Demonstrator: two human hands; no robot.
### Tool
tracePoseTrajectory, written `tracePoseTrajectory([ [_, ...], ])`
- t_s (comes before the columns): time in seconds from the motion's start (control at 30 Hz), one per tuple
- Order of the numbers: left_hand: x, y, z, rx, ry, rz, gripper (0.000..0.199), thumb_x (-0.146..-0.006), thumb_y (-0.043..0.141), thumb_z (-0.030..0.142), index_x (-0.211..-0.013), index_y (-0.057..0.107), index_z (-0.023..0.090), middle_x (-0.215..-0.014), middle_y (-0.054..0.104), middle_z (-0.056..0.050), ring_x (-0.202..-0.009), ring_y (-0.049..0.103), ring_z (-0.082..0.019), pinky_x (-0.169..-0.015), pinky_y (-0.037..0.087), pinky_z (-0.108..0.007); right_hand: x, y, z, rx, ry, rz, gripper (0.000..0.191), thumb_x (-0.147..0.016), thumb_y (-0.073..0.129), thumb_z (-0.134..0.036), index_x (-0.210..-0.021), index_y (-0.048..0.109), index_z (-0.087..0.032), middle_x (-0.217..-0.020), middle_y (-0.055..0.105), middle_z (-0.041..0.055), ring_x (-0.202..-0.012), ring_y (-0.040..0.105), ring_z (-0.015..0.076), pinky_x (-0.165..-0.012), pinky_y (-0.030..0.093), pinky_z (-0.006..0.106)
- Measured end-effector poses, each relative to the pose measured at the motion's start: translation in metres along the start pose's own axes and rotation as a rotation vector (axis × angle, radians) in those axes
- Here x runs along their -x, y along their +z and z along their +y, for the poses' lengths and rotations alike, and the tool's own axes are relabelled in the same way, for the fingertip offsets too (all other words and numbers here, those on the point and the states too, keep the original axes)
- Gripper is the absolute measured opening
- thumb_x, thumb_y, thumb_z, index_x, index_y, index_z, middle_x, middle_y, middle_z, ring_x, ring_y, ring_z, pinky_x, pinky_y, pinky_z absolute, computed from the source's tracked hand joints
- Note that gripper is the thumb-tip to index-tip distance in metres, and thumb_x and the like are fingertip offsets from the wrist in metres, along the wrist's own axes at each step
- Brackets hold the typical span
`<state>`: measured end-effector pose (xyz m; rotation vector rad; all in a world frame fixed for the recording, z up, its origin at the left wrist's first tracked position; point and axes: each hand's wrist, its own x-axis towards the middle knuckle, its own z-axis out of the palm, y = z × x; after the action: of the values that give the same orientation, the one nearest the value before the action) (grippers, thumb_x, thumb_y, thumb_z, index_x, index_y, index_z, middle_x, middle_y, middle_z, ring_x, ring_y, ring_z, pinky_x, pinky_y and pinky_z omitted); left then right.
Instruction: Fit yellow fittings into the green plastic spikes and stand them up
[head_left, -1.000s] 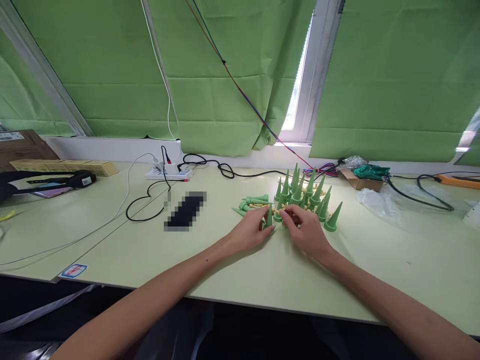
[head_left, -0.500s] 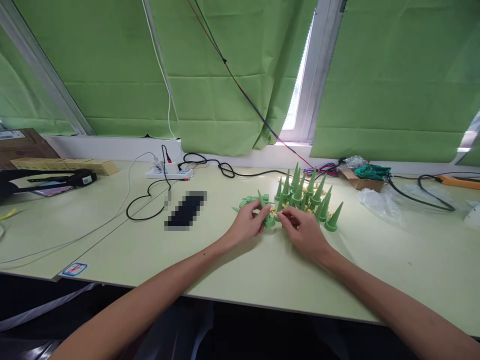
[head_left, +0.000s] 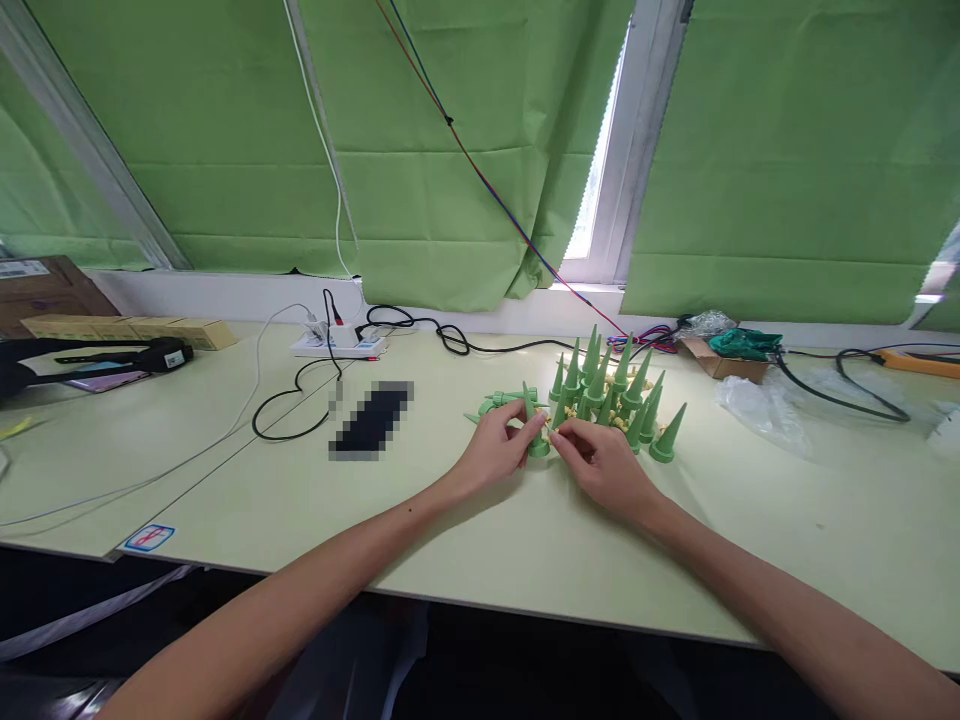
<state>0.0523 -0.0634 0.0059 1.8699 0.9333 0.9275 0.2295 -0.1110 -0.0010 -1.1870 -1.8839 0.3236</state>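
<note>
Green cone (head_left: 538,450) here is pretty much upright, tip leaning a bit left, with the left hand (head_left: 493,448) pinching it between thumb and fingers from its left side; the flared base pokes out below them. Can't tell if that base touches the tabletop (head_left: 712,540). Right hand (head_left: 613,466) is just across from it, fingertips drawn close together near the cone's right side, too tiny to say if they're pinching anything. Behind that hand, a bunch of standing cones (head_left: 598,386) with yellow bits (head_left: 619,423) scattered between, plus more cones lying flat (head_left: 517,397) behind the left.
</note>
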Motion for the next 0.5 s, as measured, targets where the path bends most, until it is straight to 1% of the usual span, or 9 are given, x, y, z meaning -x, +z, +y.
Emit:
tracePoseTrajectory([
  [0.3,0.0019,0.0000,0.0013,-0.075,0.036,0.004,0.040,-0.093,0.052,0.055,-0.074,0.044,0.020,-0.044,0.042,0.007,-0.040,0.044,-0.009,-0.042,0.030,-0.020,-0.0004,0.0010,0.0010,0.007,-0.015,-0.013,0.028,-0.097,0.048,-0.030,-0.072,0.052,-0.019,-0.058,0.050,-0.0033,-0.051,0.039,0.0111,-0.053,0.030,0.026],
  [0.5,0.0025,-0.0001,0.0029,-0.058,0.070,-0.036,0.037,-0.093,0.053,0.052,-0.078,0.048,0.019,-0.052,0.041,0.007,-0.040,0.043,-0.008,-0.040,0.028,-0.021,-0.0003,0.0015,0.0023,0.015,-0.005,-0.025,0.031,-0.098,0.045,-0.031,-0.070,0.051,-0.019,-0.057,0.047,-0.0033,-0.051,0.037,0.0115,-0.053,0.028,0.026],
])
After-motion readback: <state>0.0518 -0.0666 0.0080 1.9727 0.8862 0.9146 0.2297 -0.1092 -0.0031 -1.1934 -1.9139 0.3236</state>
